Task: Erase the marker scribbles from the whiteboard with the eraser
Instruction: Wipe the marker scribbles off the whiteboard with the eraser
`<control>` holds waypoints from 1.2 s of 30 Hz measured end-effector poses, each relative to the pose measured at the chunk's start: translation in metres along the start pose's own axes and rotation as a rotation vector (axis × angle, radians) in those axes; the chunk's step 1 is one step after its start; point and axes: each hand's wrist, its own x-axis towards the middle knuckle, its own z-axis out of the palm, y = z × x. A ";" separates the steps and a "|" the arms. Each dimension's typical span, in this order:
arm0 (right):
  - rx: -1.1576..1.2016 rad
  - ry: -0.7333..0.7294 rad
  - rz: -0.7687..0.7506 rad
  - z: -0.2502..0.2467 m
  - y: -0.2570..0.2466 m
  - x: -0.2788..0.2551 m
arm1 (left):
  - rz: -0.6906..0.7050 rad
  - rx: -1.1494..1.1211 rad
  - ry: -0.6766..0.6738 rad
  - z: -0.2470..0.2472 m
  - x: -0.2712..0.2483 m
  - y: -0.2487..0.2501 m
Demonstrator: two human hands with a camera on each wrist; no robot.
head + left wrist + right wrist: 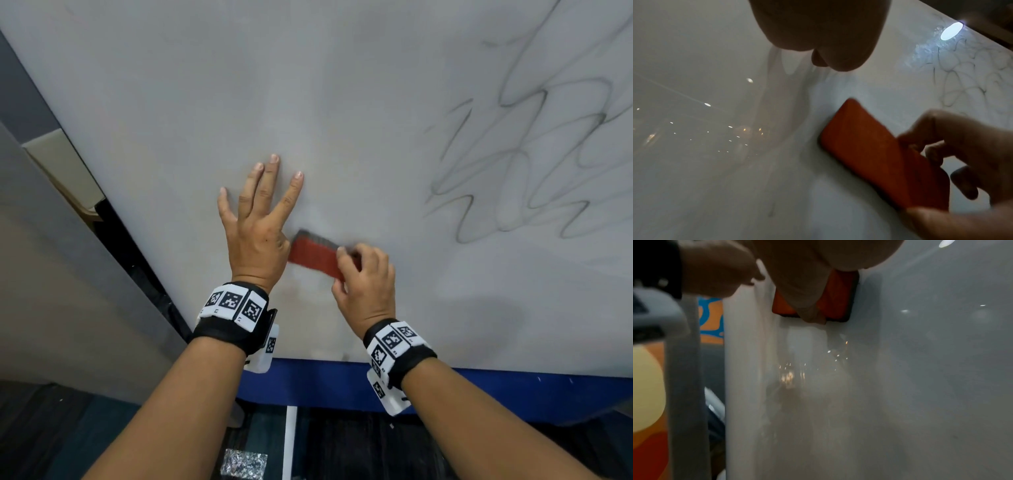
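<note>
The whiteboard [239, 85] fills the head view, its left and middle wiped. Black marker scribbles [534, 154] loop across its right side; in the left wrist view the scribbles [970, 76] sit at the upper right. My right hand [363, 274] grips a red eraser [313, 255] with a dark felt edge and presses it on the board just right of my left hand. My left hand [263, 205] lies flat on the board with fingers spread. The left wrist view shows the eraser [875, 149] held by the right hand [962, 146]. The eraser [838, 295] sits under my fingers in the right wrist view.
A blue frame [325, 380] runs along the board's lower edge. The board's left edge [85, 164] meets a grey wall [51, 274] with a beige panel [58, 154]. Dark floor [342, 445] lies below, with a white strip [290, 442] and a foil scrap [243, 462].
</note>
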 end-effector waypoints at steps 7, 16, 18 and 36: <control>-0.009 0.090 -0.006 -0.013 0.015 0.016 | 0.020 0.026 -0.042 0.006 -0.005 -0.004; -0.008 0.110 0.034 -0.018 0.019 0.017 | 0.018 0.022 -0.099 0.011 -0.009 -0.005; 0.018 0.235 0.175 -0.028 0.030 0.028 | 0.012 0.059 -0.117 0.011 -0.010 -0.005; 0.065 0.235 0.187 -0.065 0.063 0.036 | -0.133 -0.001 -0.235 -0.003 0.044 0.101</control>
